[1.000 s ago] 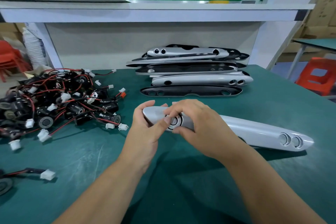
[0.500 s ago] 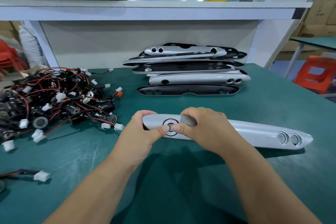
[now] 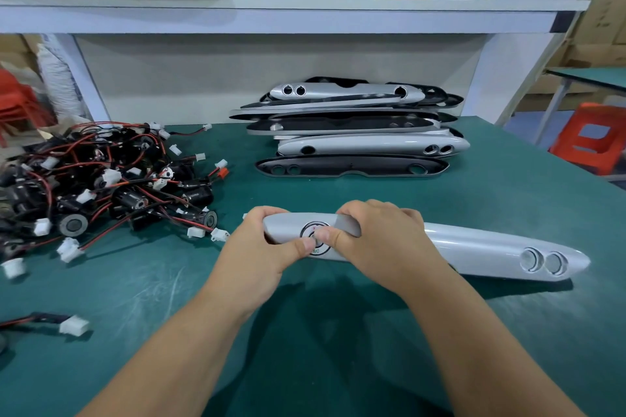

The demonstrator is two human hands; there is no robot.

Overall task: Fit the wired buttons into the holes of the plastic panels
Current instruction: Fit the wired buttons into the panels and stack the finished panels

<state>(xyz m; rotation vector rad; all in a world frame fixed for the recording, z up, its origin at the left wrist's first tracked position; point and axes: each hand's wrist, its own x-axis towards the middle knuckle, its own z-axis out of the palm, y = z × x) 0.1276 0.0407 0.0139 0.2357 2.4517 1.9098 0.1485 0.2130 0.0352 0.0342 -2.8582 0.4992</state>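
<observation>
Each grip closed round the panel [image 3: 474, 247], left hand [image 3: 250, 257] and right hand [image 3: 382, 247] brace it on the surface [image 3: 135, 298], apparently so the thumbs can press the button [image 3: 313, 230] home.

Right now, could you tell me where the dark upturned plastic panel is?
Head view, centre: the dark upturned plastic panel lies on the green table, in front of the silver panel stack, right of the wired-button heap.

We read only small upside-down lettering, seemingly "OPE", on the button's [image 3: 310, 229] ring; the rest is hidden.
</observation>
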